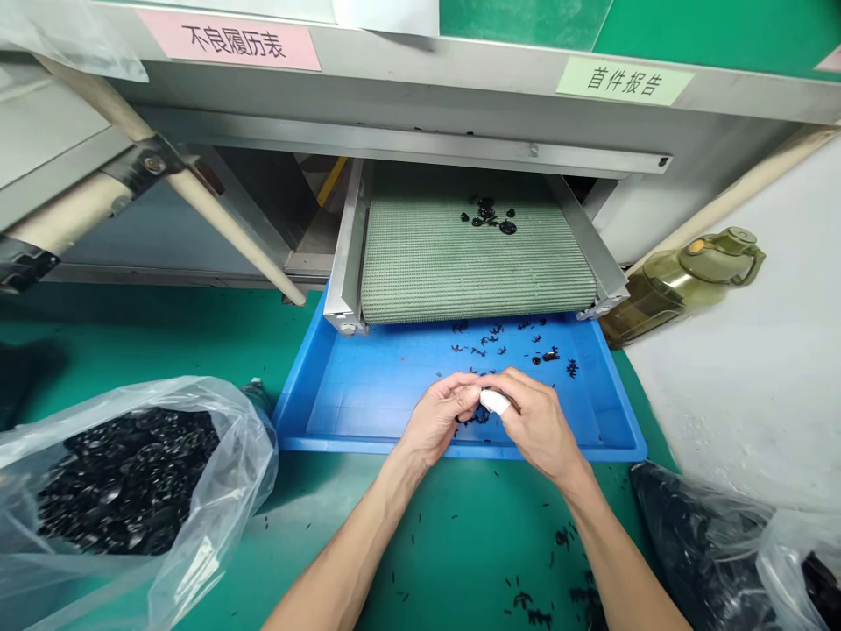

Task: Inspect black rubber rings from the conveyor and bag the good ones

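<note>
My left hand (437, 416) and my right hand (535, 416) meet over the near side of a blue tray (368, 386). The fingers of both are bent together in a pinch, and a white wrap (495, 401) covers my right thumb. Whatever they pinch is mostly hidden; only a bit of black shows between them. Small black plastic pieces (483, 414) lie in the tray just below my fingers. More black bits (552, 354) are scattered across the tray's right half.
A green conveyor belt (460, 272) carrying several black parts (507, 227) ends above the tray. An open clear bag (250, 447) of black pieces stands left, another bag (703, 526) right. A green bottle (689, 280) leans by the wall. Black scraps (522, 599) litter the green surface.
</note>
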Tool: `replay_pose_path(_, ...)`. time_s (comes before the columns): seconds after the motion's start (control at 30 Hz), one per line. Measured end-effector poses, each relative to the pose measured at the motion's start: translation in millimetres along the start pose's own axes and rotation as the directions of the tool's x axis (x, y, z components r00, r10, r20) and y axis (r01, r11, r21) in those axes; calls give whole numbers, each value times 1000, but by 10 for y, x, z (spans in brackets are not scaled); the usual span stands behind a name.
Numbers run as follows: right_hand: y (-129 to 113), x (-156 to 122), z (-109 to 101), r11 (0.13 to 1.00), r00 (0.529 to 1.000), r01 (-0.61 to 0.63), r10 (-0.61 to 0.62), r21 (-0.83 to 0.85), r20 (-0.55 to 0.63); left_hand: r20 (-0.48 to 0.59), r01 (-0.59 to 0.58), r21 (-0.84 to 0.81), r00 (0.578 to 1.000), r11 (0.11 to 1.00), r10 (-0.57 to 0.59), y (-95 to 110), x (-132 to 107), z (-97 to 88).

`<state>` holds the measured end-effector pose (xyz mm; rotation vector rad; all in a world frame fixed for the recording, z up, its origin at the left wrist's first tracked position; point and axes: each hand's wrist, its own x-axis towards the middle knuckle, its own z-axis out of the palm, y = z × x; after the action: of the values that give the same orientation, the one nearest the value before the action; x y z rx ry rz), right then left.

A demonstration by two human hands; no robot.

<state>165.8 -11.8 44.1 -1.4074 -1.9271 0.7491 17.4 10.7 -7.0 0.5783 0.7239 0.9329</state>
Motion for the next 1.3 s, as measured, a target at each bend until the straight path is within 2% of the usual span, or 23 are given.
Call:
replay_pose_path(0.13,19,17,88,998,993,-58,60,18,-106,17,21,-27,1000,999,-20,14,-6,4)
replay_pose_path(0.23,33,7,119,999,990,-50,50,-1,-133,40,50,-46,998,998,-48,23,-5,0)
replay_pose_path(0.43,37,-64,-13,998,999,11,-9,-62,30,71,40,-113,997,993,-32,33,-25,3)
replay_pose_path(0.57,59,-108,-113,969,994,-36,59,-245,87,101,60,-132,994,989,-47,45,-43,8)
replay_pose_path(0.67,39,-111,-137,930,989,-50,98,-365,114,78,45,-127,996,991,-36,44,-39,5)
replay_pose_path(0.87,-40,-81,-138,913,975,138,-56,-383,216,75,32,-143,997,989,-21,34,-44,1)
replay_pose_path(1.13,-74,-63,-137,856,979,188,-122,-482,165,110,47,-46,993,998,-42,30,-77,26)
replay_pose_path(1.3,-103,-44,-142,806,974,221,-149,-549,172,138,41,31,989,999,-45,26,-81,32)
